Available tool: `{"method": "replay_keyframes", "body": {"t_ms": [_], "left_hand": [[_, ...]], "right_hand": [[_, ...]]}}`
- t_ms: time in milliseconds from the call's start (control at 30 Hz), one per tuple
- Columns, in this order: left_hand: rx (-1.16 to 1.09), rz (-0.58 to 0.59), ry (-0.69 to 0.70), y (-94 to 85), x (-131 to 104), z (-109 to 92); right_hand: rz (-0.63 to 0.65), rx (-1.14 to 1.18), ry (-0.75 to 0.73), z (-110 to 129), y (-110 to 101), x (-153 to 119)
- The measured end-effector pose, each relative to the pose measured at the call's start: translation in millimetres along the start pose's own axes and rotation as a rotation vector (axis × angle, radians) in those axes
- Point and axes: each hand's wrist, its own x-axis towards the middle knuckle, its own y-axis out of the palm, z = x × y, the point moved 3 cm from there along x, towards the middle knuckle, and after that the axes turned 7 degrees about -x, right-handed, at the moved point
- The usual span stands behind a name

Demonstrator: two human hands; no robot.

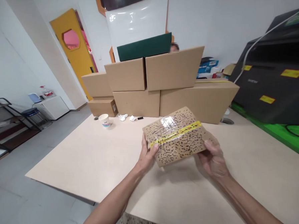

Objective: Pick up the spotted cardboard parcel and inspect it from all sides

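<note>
A flat cardboard box (178,147), covered in small dark specks, is held tilted above the pale table (74,156). Yellow tape (177,133) runs across its face, and light glints off clear tape near its far edge. My left hand (147,157) grips the box's left edge, its thumb lying on the face by the yellow tape. On the lower right corner my right hand (213,157) is closed, thumb on top and fingers curled beneath. The box's underside and the fingers under it are partly hidden.
Stacked cardboard boxes (136,104) line the table's far side, with a dark green box (144,47) on top. A paper cup (104,120), crumpled tissues (123,117) and a black marker-like object (140,118) lie before them. Part of a person's head (174,47) shows behind. A large black case (275,72) stands right.
</note>
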Motion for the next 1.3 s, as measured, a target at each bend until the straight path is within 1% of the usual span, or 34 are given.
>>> {"method": "replay_keyframes", "body": {"t_ms": [67,100,167,233,267,333,400,467,500,567,633,700,767,800,867,967,1067,1133,1233,1300], "left_hand": [[-0.177,-0.008,-0.089,2.6,4.6,-3.1],[-0.214,-0.036,-0.093,1.7,6.9,-6.3],[-0.261,-0.103,-0.059,-4.2,11.1,-14.4],[-0.262,-0.139,-0.045,-12.2,13.9,-21.8],[-0.247,-0.138,-0.041,-16.0,14.6,-24.8],[-0.188,-0.075,-0.025,-20.6,15.1,-29.5],[-0.126,0.031,-0.002,-21.8,14.5,-31.5],[-0.093,0.114,0.015,-21.7,13.9,-31.6],[-0.094,0.130,0.017,-22.1,14.0,-31.3],[-0.120,0.117,0.004,-24.1,15.1,-30.8],[-0.157,0.076,-0.011,-26.5,16.5,-31.3],[-0.185,0.047,0.003,-27.4,17.2,-33.2],[-0.200,0.047,0.037,-26.1,16.6,-35.4],[-0.202,0.057,0.051,-24.7,15.9,-36.2],[-0.193,0.088,0.064,-21.3,14.1,-37.1],[-0.157,0.143,0.053,-17.9,11.7,-38.2],[-0.134,0.204,0.029,-17.0,10.2,-40.6],[-0.134,0.221,0.032,-17.6,9.7,-43.1],[-0.151,0.176,0.037,-20.3,10.6,-46.6],[-0.155,0.125,0.044,-23.4,12.8,-47.9]], "right_hand": [[0.056,-0.011,0.055,-0.8,8.0,-8.7],[0.110,-0.033,0.084,-1.0,10.9,-11.7],[0.244,-0.106,0.103,0.0,14.1,-14.7],[0.351,-0.170,0.079,2.9,14.0,-15.2],[0.395,-0.188,0.064,4.8,13.5,-15.1],[0.467,-0.190,0.052,8.3,13.0,-15.1],[0.507,-0.168,0.058,10.7,13.1,-15.3],[0.508,-0.142,0.054,12.1,12.9,-15.1],[0.510,-0.144,0.043,12.4,12.8,-15.0],[0.528,-0.191,-0.001,12.9,12.5,-15.3],[0.566,-0.273,-0.048,13.4,12.4,-16.8],[0.611,-0.319,-0.072,13.8,12.4,-19.2],[0.639,-0.300,-0.095,14.2,12.0,-21.5],[0.629,-0.281,-0.114,14.4,11.2,-22.0],[0.567,-0.264,-0.157,14.4,8.7,-21.8],[0.482,-0.301,-0.203,14.9,5.7,-20.4],[0.464,-0.340,-0.256,20.1,5.1,-21.1],[0.459,-0.380,-0.290,24.2,4.2,-22.9],[0.488,-0.462,-0.358,25.3,2.8,-25.5],[0.535,-0.540,-0.453,22.0,2.4,-25.4]]}}
